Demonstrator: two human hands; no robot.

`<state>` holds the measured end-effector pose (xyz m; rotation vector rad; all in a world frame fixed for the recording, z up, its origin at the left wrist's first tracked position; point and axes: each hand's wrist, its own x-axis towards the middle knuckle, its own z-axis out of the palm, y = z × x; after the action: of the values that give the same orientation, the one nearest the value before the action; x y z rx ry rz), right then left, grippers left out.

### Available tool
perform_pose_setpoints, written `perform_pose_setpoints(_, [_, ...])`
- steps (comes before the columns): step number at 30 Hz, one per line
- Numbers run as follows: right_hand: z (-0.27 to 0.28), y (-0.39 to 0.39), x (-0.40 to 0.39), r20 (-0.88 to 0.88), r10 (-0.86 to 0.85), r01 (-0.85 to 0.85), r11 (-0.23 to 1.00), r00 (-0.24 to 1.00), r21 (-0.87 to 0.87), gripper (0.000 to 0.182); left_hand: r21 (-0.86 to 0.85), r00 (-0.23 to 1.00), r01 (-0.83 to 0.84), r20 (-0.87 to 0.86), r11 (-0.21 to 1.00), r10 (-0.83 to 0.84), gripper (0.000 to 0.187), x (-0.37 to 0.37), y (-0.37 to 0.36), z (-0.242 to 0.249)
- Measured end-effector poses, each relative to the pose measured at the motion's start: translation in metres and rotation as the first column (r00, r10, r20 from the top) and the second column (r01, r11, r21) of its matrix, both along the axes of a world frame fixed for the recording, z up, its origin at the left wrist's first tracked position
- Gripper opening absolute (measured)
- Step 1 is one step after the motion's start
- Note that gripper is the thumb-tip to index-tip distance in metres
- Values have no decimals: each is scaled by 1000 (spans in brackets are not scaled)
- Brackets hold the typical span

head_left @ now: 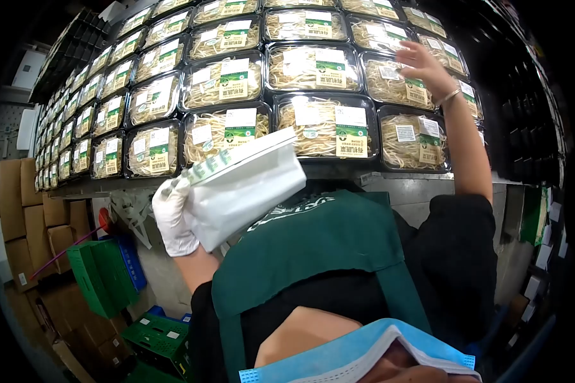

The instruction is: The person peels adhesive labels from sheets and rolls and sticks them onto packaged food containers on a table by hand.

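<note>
My left hand [174, 217], in a white glove, grips the end of a white sheet or bag [243, 191] that has green print along its upper edge. It hangs in front of my green apron, near the table's front edge. My right hand [423, 69] is bare, with a band at the wrist and its fingers spread, over a packed tray [396, 80] on the right side. Whether the fingertips touch the tray is unclear. Below it lies another labelled tray of sprouts [414, 139]. A larger tray [326, 124] sits at the front middle.
Rows of lidded black trays with pale sprouts and green-and-white labels cover the table [345, 170]. Green crates [102, 276] and cardboard boxes [42, 220] stand on the floor at the left. Stacked black trays [77, 41] are at the back left, more dark stacks at the right.
</note>
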<state>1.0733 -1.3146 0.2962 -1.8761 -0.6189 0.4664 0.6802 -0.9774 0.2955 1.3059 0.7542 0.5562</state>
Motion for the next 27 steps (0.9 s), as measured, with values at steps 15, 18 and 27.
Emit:
perform_pose_setpoints(15, [40,41,-93,490,46,21,991,870,-130,30,130,835,548,-22,826,-550,20,78,-34,24])
perform_pose_setpoints(18, [56,92,-174,629,362,-326,929,688,-178,20,110,788,613,-26,782,-615,17,84,-50,25])
perform_pose_setpoints(27, [43,112,-208,802,390,-239,919,452,-312,13,38,819,574,-9,818,-574,14,75,-62,18])
